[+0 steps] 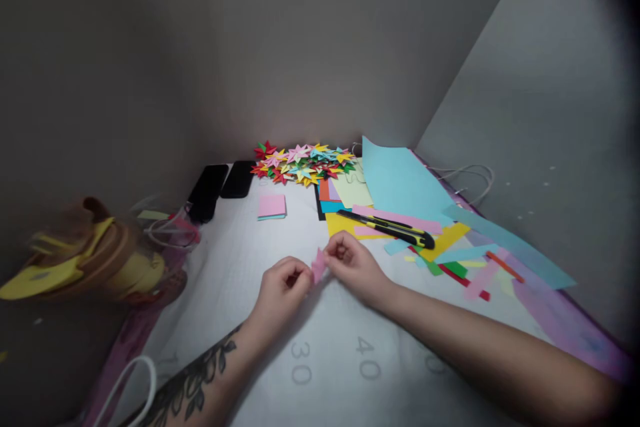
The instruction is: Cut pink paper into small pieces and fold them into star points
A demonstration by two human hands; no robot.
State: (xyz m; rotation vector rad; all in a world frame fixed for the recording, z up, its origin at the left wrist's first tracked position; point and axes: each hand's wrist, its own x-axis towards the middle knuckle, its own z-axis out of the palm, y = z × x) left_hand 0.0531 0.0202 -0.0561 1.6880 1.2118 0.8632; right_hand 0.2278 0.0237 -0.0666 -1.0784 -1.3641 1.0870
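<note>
Between my two hands, above the white numbered mat (235,247), is a small folded piece of pink paper (319,265). My left hand (286,283) pinches its left side with thumb and fingers closed. The right side is pinched by my right hand (353,265). Beyond my hands lies a small stack of square papers (271,206), pink on top. A pile of folded paper stars (303,163) in several colours sits at the back. A black and yellow cutter knife (393,230) rests on paper sheets to the right.
Two black phones (210,187) lie at the back left. Coloured paper strips (453,270) are scattered on the right, near a large light blue sheet (400,177). A brown and yellow object (100,257) stands at the left edge, beside a white cable (173,230).
</note>
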